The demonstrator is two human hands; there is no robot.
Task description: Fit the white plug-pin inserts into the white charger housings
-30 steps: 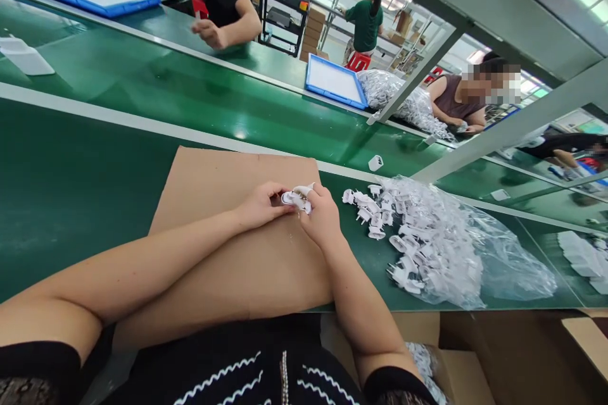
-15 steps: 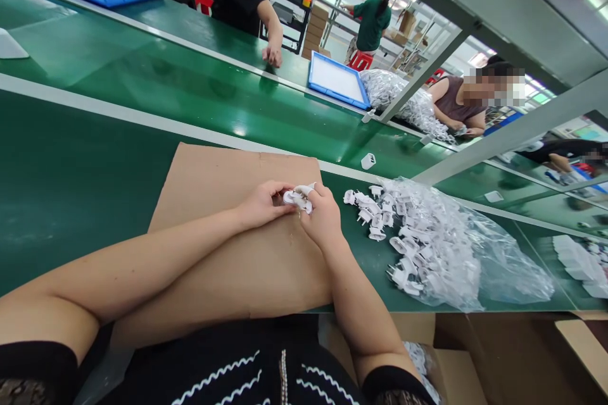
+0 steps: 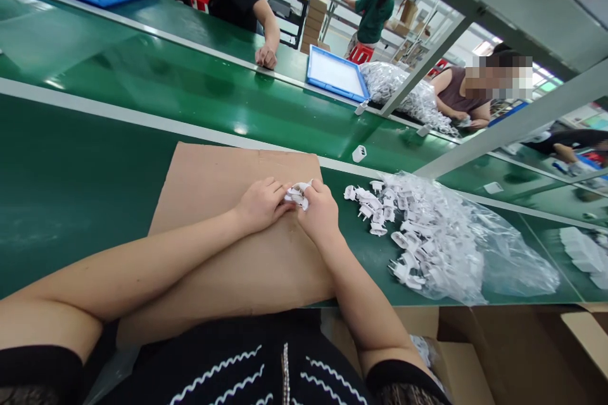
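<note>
Over a brown cardboard sheet (image 3: 228,183), my two hands meet at some white plastic parts (image 3: 298,195). My left hand (image 3: 263,204) grips them from the left, fingers bent and pressed together. From the right my right hand (image 3: 319,209) pinches the same parts, thumb and fingers closed. The fingers partly hide the parts, so I cannot tell how many there are. Right of the sheet, loose white plug pieces (image 3: 373,202) lie on the green table beside a clear plastic bag (image 3: 441,234) full of similar pieces.
Beyond the white rail runs a green belt (image 3: 190,95) carrying a white housing (image 3: 360,153). A blue-rimmed tray (image 3: 337,74) and another bag (image 3: 399,92) stand across it. A person's hand (image 3: 266,57) rests at the far edge. A slanted metal post (image 3: 513,120) crosses the right side.
My left hand's fingers have closed further around the white parts. The white housing on the belt appears slightly further left. The person's hand across the belt has shifted a little left.
</note>
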